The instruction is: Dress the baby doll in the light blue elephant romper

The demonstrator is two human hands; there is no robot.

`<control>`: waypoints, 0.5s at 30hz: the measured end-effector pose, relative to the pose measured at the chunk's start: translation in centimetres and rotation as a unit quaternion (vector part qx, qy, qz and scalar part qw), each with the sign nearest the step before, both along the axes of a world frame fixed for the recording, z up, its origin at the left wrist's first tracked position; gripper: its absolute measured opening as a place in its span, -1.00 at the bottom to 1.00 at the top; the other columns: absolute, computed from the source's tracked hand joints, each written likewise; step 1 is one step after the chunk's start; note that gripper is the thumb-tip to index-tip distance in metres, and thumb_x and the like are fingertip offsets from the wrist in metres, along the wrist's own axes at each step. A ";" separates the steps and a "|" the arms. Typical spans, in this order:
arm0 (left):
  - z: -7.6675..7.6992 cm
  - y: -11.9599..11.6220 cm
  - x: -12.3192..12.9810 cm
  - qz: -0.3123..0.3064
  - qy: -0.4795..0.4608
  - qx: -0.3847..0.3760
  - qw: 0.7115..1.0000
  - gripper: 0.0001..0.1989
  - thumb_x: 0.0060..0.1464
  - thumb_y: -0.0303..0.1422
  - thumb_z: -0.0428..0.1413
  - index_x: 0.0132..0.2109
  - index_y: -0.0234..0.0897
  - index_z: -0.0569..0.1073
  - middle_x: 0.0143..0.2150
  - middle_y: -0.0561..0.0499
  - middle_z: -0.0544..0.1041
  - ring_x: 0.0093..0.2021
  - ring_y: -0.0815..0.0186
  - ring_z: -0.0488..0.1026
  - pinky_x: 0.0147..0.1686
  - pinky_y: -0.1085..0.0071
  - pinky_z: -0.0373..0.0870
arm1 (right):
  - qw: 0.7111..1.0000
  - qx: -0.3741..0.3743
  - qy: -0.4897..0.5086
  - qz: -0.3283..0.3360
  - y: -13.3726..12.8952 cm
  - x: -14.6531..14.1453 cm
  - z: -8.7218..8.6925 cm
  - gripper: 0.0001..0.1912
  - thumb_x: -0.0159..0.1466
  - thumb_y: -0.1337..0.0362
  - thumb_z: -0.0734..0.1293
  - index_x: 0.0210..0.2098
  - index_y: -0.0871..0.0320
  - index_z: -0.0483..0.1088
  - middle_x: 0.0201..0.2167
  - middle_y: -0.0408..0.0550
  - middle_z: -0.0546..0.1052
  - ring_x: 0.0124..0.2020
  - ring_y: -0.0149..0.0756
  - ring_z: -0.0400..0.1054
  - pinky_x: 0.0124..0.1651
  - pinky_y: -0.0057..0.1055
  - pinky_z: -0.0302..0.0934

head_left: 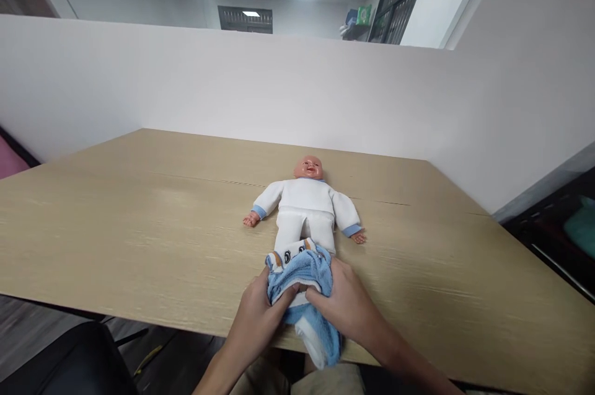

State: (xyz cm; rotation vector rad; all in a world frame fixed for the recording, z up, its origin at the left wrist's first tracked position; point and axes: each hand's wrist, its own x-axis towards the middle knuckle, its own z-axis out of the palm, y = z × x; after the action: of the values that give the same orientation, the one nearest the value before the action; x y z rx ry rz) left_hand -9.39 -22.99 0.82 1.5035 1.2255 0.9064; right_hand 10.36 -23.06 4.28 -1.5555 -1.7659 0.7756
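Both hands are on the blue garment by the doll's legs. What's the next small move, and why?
Probably ease the left hand and right hand slightly apart. The blue garment looks bunched between them, with both thumbs at its white-edged opening. It also hides the lower legs of the doll, so spreading it should show how they line up.

- I see the doll (pixel 307 199) lying face up on the wooden table (pixel 162 227), arms spread, in a white top with blue cuffs and white trousers.
- I see the blue-and-white garment (pixel 302 277) bunched over its lower legs, embroidered eyes facing up, one end trailing at the near edge.
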 end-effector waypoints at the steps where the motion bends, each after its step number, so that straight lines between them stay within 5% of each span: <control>1: -0.3 0.2 0.0 0.000 0.004 0.003 1.000 -0.56 0.33 -0.03 0.17 0.15 -0.24 0.48 0.09 -0.15 0.66 0.06 0.01 0.60 0.05 0.19 0.46 | 1.000 0.001 -0.005 -0.004 0.1 0.0 -0.3 -0.45 0.15 0.36 0.41 0.15 0.11 0.50 0.09 0.09 0.64 0.15 0.05 0.51 0.26 -0.01 0.33; 10: -1.1 3.1 0.4 0.006 0.021 0.042 0.999 -0.62 0.32 -0.21 0.13 0.20 -0.25 0.45 0.05 -0.15 0.65 0.03 0.01 0.60 0.03 0.17 0.45 | 0.999 0.010 -0.026 -0.044 2.8 0.1 -1.4 -0.56 0.15 0.32 0.40 0.05 0.12 0.52 0.00 0.11 0.66 0.05 0.06 0.54 0.15 -0.07 0.36; 15: -0.5 3.8 0.1 0.016 0.044 0.049 0.998 -0.47 0.28 -0.26 0.13 0.34 -0.26 0.36 0.21 -0.20 0.59 0.17 -0.01 0.54 0.17 0.10 0.40 | 0.998 -0.019 -0.039 -0.043 3.4 0.3 0.6 -0.73 0.16 0.28 0.40 -0.13 0.15 0.53 -0.15 0.08 0.67 -0.08 0.02 0.55 0.05 -0.11 0.36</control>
State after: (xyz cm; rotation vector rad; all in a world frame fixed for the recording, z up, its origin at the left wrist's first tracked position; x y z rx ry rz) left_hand -9.32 -19.16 0.34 1.6206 1.2875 0.9429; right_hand 10.70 -19.70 4.91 -1.6971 -1.7358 0.7178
